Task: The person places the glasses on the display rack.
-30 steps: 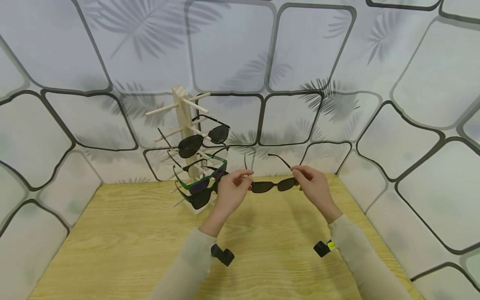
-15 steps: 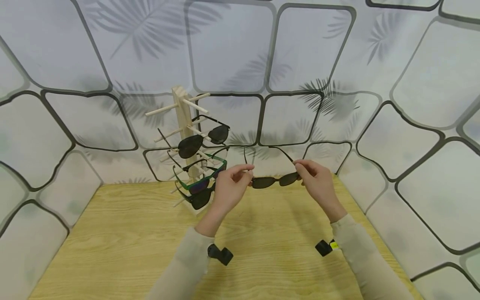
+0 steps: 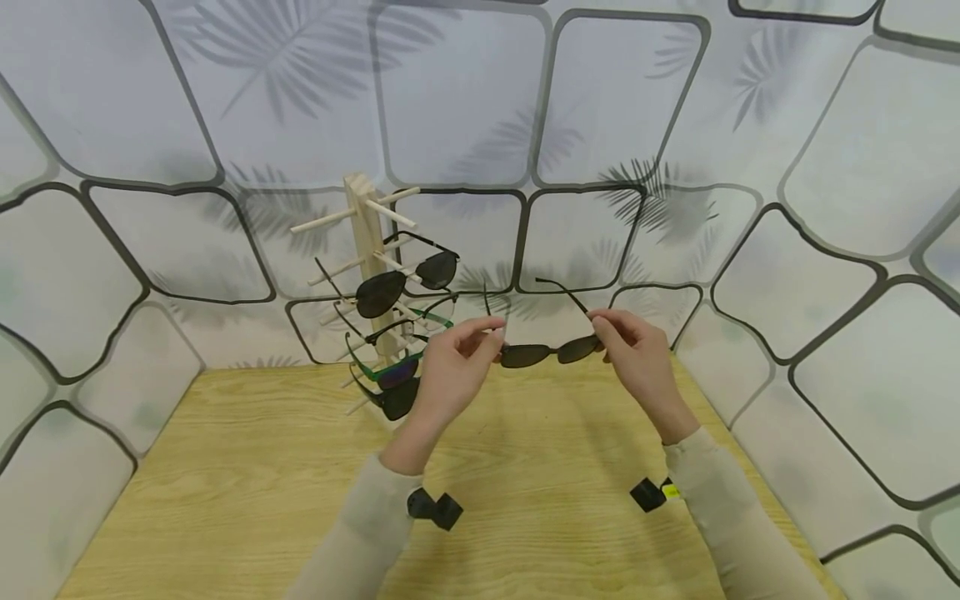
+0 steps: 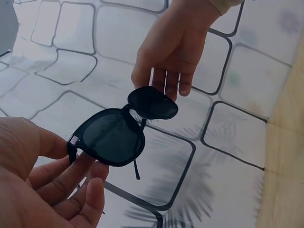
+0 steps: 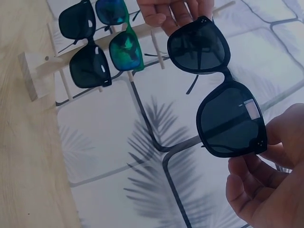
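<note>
A pair of black sunglasses (image 3: 525, 356) is held above the table with both temples unfolded toward the back wall. My left hand (image 3: 457, 367) pinches its left hinge corner between thumb and fingers. At the opposite corner, my right hand (image 3: 637, 358) grips the frame the same way. Dark lenses (image 4: 111, 137) face the left wrist camera, and the right wrist view shows both lenses (image 5: 230, 118) from the front. Left of my left hand stands a wooden display rack (image 3: 365, 225) bearing several pairs of glasses, partly hidden by that hand.
On the rack hang black sunglasses (image 3: 381, 293) high up, green-framed sunglasses (image 5: 127, 50) lower, and another black pair (image 3: 400, 400) near the bottom. Bare pegs (image 3: 322, 220) jut out at the top. The wood-grain table (image 3: 247, 467) meets patterned walls (image 3: 465, 100) behind and at both sides.
Both hands have lifted the black sunglasses slightly. The left hand has shifted a little left, covering more of the rack's lower glasses, and the right hand a little right.
</note>
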{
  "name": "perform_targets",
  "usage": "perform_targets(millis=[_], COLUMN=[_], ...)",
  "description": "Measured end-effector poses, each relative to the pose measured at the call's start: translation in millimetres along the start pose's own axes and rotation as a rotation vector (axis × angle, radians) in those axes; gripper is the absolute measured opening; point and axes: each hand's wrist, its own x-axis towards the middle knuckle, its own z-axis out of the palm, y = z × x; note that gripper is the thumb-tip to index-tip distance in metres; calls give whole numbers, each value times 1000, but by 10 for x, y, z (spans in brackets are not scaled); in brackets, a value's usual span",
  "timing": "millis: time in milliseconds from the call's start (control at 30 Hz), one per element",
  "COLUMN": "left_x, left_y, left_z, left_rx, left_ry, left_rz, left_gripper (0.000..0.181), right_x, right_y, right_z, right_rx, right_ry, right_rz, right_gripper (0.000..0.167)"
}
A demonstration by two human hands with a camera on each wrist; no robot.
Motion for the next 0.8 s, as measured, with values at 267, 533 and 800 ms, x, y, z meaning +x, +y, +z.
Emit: perform_targets(millis=[267,533,800], left_x=[4,0,-18], left_y=[158,288,439], left_z=[-51,-84,-138], left_rx=[5,0,-6], left_ry=[-2,20,39], left_rz=[45,66,131], left_gripper=[26,26,29], right_x=[37,93,153], right_y=[-145,-258,-370], right_z=[-36,-37,-40], right_rx=[13,8,15], right_ry=[14,33,40], right_rz=[-3,-31,-56], right_gripper=[31,31,36])
